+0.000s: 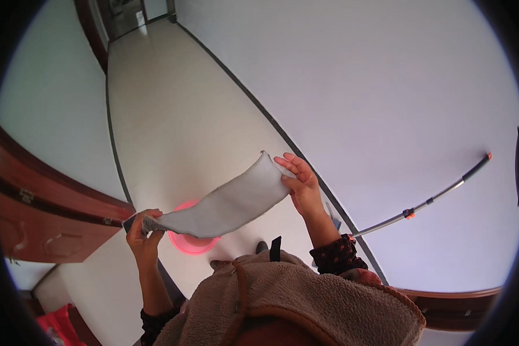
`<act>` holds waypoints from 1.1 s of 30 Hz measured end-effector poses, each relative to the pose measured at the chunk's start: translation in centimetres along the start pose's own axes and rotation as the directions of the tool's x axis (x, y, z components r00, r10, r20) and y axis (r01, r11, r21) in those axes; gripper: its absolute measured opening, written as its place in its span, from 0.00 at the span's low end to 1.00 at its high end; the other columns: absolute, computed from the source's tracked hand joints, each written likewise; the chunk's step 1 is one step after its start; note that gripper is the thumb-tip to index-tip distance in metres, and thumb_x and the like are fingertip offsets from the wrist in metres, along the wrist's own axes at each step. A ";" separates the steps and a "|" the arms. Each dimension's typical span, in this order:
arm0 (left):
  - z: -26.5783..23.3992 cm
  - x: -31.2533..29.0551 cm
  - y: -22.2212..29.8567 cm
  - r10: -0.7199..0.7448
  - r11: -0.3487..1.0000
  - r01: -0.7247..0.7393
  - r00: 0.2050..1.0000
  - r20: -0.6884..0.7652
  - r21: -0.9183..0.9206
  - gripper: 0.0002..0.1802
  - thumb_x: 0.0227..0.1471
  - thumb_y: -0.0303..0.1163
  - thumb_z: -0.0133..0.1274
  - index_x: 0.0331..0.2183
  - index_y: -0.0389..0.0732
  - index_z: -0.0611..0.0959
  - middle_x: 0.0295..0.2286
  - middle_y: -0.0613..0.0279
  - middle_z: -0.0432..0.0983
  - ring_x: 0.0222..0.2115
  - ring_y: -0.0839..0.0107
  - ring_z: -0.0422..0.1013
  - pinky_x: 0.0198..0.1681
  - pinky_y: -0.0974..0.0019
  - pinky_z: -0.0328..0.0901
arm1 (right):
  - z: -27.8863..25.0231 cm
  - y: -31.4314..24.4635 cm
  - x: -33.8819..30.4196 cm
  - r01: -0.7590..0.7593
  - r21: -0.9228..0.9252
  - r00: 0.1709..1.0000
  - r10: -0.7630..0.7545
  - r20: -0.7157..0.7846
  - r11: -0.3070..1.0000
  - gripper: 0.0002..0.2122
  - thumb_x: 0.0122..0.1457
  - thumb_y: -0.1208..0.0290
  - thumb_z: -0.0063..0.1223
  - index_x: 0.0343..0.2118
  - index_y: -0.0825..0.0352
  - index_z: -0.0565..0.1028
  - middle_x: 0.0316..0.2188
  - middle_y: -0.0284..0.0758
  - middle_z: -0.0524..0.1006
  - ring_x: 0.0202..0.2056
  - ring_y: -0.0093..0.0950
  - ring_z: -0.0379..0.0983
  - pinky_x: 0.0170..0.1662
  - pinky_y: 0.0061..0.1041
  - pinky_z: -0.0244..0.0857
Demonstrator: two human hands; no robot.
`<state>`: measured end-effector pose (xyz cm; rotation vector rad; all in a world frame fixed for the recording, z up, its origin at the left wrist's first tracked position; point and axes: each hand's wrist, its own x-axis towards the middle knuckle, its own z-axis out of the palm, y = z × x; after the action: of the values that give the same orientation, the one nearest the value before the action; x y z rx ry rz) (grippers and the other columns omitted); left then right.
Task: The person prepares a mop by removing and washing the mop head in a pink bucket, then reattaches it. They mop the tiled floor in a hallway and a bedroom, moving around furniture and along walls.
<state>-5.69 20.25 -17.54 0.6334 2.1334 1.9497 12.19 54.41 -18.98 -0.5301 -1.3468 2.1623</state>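
Pale, glossy flooring (173, 115) stretches between white walls (352, 86) edged with dark skirting (236, 86); a reddish-brown door (46, 213) stands at left, a silver pole (441, 196) at right. Nearby, left hand (143, 233) and right hand (301, 181) each grip an end of a grey cloth pad (230, 199), partly hiding a pink basin (193, 245).

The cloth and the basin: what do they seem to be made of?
Cloth: likely synthetic fabric; smooth, matte grey face, with rough, pile-like texture at the left hand. Basin: probably plastic, judging by its solid pink colour and smooth rim.
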 end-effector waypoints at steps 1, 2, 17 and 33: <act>-0.3 1.8 -2.5 -0.074 0.995 0.069 0.995 0.068 0.067 0.14 0.38 0.19 0.61 0.32 0.38 0.80 0.37 0.61 0.79 0.43 0.66 0.71 0.47 0.64 0.65 | -0.5 0.4 -0.3 0.044 0.039 0.998 -0.042 -0.053 0.998 0.26 0.57 0.89 0.42 0.60 0.66 0.64 0.58 0.42 0.70 0.54 0.29 0.69 0.54 0.27 0.66; 1.0 2.0 -4.3 -0.144 0.981 0.128 0.984 0.106 0.144 0.15 0.37 0.19 0.61 0.33 0.38 0.80 0.37 0.62 0.79 0.42 0.68 0.72 0.46 0.66 0.66 | -2.6 -0.3 -0.9 0.086 0.080 0.993 -0.079 -0.084 0.993 0.25 0.57 0.88 0.43 0.59 0.66 0.65 0.57 0.42 0.70 0.54 0.29 0.69 0.54 0.27 0.66; 39.2 4.1 2.0 0.115 0.982 0.053 0.605 0.788 -0.184 0.21 0.53 0.27 0.58 0.49 0.34 0.76 0.39 0.57 0.76 0.40 0.69 0.73 0.37 0.66 0.71 | -15.4 -5.2 -5.5 0.389 -0.247 0.887 -0.433 -0.162 0.888 0.23 0.59 0.85 0.44 0.58 0.67 0.65 0.53 0.36 0.73 0.55 0.25 0.67 0.57 0.26 0.62; 51.7 6.4 4.2 0.308 0.744 0.665 -0.250 0.918 -0.069 0.14 0.51 0.32 0.63 0.38 0.36 0.80 0.39 0.54 0.77 0.40 0.67 0.73 0.47 0.63 0.67 | -15.8 -7.3 -13.5 0.140 -0.618 0.689 -0.524 -0.500 0.774 0.27 0.60 0.63 0.53 0.62 0.64 0.64 0.61 0.40 0.66 0.62 0.35 0.61 0.63 0.39 0.57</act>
<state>10.63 69.89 -18.76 1.0106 0.2939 0.8442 33.64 59.61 -18.44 -1.0347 -1.4602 1.0739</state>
